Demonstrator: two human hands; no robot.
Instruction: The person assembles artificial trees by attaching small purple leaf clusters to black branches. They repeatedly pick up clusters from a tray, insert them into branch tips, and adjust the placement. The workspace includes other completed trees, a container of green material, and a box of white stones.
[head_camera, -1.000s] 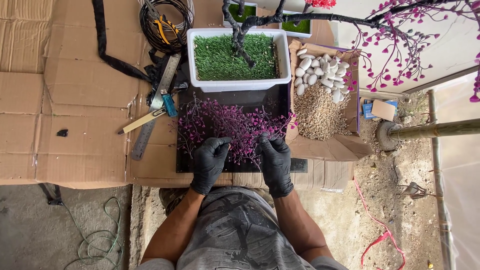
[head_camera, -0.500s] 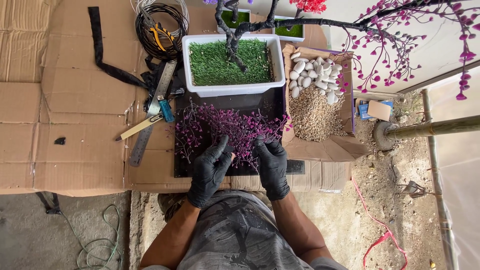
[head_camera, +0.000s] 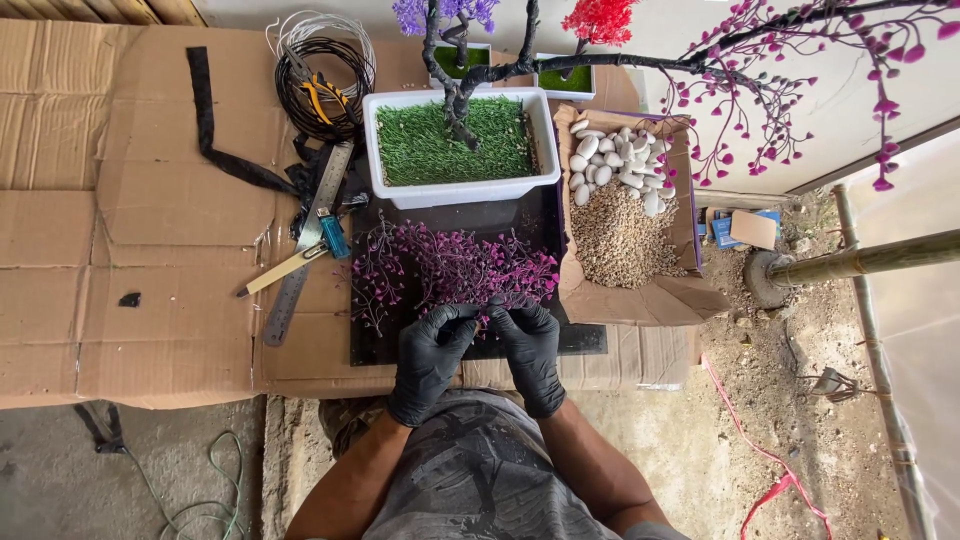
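Cardboard (head_camera: 150, 200) covers the floor; our gloved left hand (head_camera: 430, 355) and right hand (head_camera: 528, 348) both pinch purple sprigs (head_camera: 450, 270), fingers closed.

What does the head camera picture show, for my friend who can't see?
Two black-gloved hands, left and right, pinch purple sprigs on a black mat. Behind sit a white tray of fake grass and a box of pebbles.

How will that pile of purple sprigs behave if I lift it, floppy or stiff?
The purple sprigs look thin and wiry, so probably springy yet light. They lie tangled on the black sheet, so lifting one may drag its neighbours. Both gloved hands, left hand and right hand, meet at the pile's near edge; the tiny leaves seem delicate.
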